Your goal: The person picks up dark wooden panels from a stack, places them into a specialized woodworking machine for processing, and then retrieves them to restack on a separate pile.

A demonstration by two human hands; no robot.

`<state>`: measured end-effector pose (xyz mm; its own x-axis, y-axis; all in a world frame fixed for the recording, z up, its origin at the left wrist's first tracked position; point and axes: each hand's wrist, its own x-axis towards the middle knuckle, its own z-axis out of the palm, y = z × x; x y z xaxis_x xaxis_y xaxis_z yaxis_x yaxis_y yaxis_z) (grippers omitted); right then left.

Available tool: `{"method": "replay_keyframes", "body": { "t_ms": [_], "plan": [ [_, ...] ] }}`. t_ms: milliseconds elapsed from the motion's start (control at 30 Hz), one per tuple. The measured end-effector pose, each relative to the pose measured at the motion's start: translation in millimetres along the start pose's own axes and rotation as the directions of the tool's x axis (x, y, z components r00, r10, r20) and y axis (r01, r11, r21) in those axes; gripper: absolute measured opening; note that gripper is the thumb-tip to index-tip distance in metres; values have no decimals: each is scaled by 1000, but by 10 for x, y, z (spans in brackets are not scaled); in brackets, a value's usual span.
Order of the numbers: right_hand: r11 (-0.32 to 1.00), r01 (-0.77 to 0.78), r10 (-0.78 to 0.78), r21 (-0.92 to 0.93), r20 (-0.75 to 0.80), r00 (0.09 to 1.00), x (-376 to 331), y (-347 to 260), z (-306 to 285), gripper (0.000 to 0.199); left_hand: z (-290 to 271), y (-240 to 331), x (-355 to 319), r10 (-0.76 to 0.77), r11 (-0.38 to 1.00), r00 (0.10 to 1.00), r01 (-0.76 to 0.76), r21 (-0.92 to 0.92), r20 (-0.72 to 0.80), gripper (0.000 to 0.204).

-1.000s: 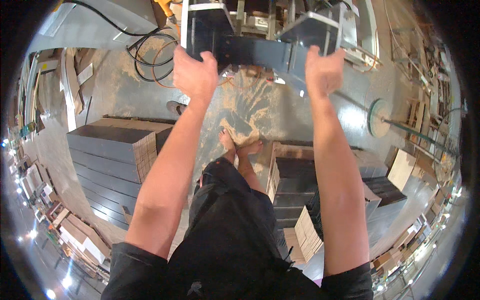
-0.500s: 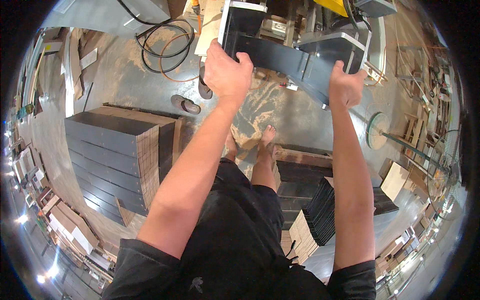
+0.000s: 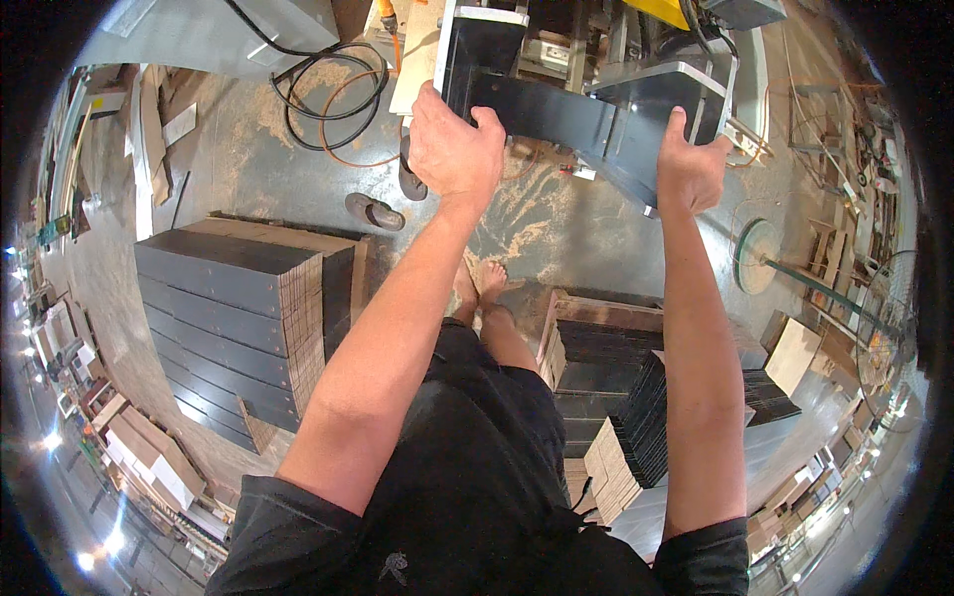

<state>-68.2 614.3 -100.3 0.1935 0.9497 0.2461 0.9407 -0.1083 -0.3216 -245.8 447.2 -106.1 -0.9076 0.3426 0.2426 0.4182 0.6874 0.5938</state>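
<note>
A long dark board [image 3: 556,111] lies across the two black, silver-edged plates of a machine at the far side. My left hand [image 3: 457,144] is closed at the board's left end, its thumb over the dark surface and its fingers by the left plate [image 3: 484,42]. At the other end, my right hand [image 3: 691,167] grips the board's near right part with the thumb on top. Behind that hand stands the right plate [image 3: 686,87]. The fingers under the board are partly hidden.
A big stack of dark boards [image 3: 214,318] stands at my left. More stacked boards [image 3: 606,368] are close at my right, beside a round-based stand fan [image 3: 757,256]. Coiled black cable [image 3: 298,104] and sandals [image 3: 375,212] lie on the dusty floor, near a grey cabinet [image 3: 199,35].
My right foot has moved left, close to the other foot. Both hands stay at the board with little visible movement; the view has shifted slightly.
</note>
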Motion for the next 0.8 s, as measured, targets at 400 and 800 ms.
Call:
{"method": "replay_keyframes", "body": {
  "t_ms": [400,800],
  "plan": [
    [1000,-12,13,-26,29,1000,24,6,-15,67,-7,19,-12,-9,1000,1000,8,18,11,55],
    [995,-44,36,91,84,996,-10,10,-111,71,37,33,-51,-23,993,1000,24,115,-14,54]
  ]
}}
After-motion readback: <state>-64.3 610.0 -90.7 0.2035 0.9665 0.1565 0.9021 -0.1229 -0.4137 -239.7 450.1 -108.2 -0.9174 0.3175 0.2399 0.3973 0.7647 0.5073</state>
